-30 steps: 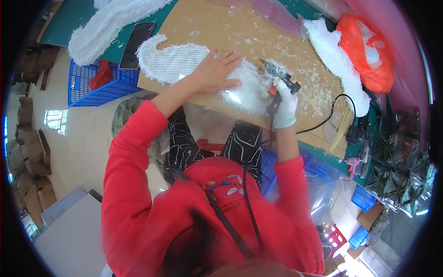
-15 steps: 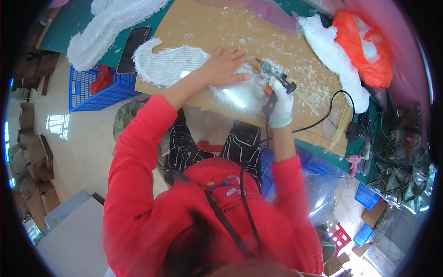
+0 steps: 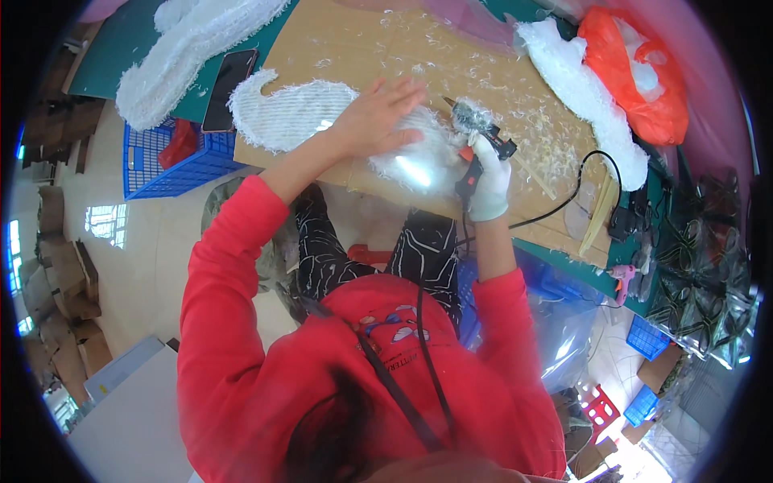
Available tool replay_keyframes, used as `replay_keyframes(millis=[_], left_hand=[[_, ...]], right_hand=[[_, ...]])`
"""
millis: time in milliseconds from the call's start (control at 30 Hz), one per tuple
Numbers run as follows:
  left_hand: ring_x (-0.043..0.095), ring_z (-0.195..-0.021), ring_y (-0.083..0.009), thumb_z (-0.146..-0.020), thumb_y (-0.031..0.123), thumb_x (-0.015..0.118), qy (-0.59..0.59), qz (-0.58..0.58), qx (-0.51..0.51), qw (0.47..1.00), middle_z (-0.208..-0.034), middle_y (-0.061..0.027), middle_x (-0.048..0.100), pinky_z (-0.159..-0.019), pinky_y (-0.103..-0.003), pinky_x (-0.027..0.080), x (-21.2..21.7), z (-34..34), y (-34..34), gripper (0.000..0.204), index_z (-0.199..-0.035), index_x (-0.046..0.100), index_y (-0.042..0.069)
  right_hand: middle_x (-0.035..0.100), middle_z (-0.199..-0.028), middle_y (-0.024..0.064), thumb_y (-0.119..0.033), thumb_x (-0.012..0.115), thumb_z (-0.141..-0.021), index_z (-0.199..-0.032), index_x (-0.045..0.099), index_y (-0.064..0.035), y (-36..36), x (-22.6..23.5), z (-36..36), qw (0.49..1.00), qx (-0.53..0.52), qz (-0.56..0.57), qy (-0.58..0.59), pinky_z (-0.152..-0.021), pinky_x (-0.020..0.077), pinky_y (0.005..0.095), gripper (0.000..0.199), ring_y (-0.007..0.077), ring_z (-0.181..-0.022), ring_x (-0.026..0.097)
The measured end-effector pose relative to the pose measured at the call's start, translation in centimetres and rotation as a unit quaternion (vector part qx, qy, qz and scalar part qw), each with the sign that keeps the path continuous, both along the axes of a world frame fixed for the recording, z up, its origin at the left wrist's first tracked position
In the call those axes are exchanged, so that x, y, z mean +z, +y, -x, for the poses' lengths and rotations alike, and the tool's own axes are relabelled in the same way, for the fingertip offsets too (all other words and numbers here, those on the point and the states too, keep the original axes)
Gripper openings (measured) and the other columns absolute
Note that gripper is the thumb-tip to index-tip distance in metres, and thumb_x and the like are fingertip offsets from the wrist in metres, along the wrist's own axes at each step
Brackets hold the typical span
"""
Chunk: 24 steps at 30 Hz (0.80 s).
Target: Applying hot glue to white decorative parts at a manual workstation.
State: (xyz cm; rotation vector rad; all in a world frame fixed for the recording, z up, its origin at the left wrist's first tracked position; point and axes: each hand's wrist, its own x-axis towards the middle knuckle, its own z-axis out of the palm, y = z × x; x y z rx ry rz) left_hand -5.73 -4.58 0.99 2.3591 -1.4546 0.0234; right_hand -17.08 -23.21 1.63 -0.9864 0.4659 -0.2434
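A white fluffy piece (image 3: 298, 113), curled at its left tip and striped along its body, lies across the brown cardboard (image 3: 475, 44). Over its middle is my bare left hand (image 3: 378, 117), its fingers stretched out; whether the palm touches the fluff I cannot tell. My right hand (image 3: 493, 183), in a white glove, grips a black hot glue gun (image 3: 498, 145) with an orange trigger. Its nozzle points to the upper left, and fluff clings about its front. The gun is close to the right end of the fluffy piece.
More white fluffy pieces lie at the far left (image 3: 173, 68) and right (image 3: 584, 88). A phone (image 3: 229, 90) lies left, above a blue crate (image 3: 161, 173). An orange-red plastic bag (image 3: 632, 80), wooden sticks (image 3: 597, 221) and a pink glue gun (image 3: 622, 278) are on the right. A black cord (image 3: 555, 211) trails over the cardboard.
My left hand has shifted slightly to the left and its fingers have tilted up a little. The right hand with the glue gun stays nearly where it was.
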Motion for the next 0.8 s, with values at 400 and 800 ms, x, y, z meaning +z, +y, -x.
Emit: replay_keyframes(millis=[400, 800], left_hand=[[0.027, -0.128, -0.0276, -0.085, 0.052, 0.039, -0.022, -0.061, -0.057, 0.996, -0.136, -0.0132, 0.033, -0.105, -0.043, 0.017, -0.5, 2.8, 1.1, 0.065, -0.126, 0.039, 0.001], [0.034, -0.123, -0.03, -0.083, 0.038, 0.052, 0.029, 0.065, 0.064, 0.995, -0.128, -0.0144, 0.043, -0.103, -0.043, 0.021, 0.6, -0.7, 2.1, 0.054, -0.122, 0.044, 0.003]], right_hand=[[0.06, -0.08, 0.0072, -0.014, 0.063, -0.076, -0.093, 0.059, 0.0032, -0.1, -0.6, -0.2, 1.0, -0.01, 0.015, -0.011, -0.059, 0.0507, 0.0278, 0.024, 0.0158, -0.068, 0.059], [0.06, -0.075, 0.0034, -0.013, 0.062, -0.075, -0.086, 0.06, 0.0006, 0.4, 1.3, 1.1, 0.981, 0.057, 0.184, 0.013, -0.06, 0.0453, 0.0234, 0.018, 0.011, -0.065, 0.056]])
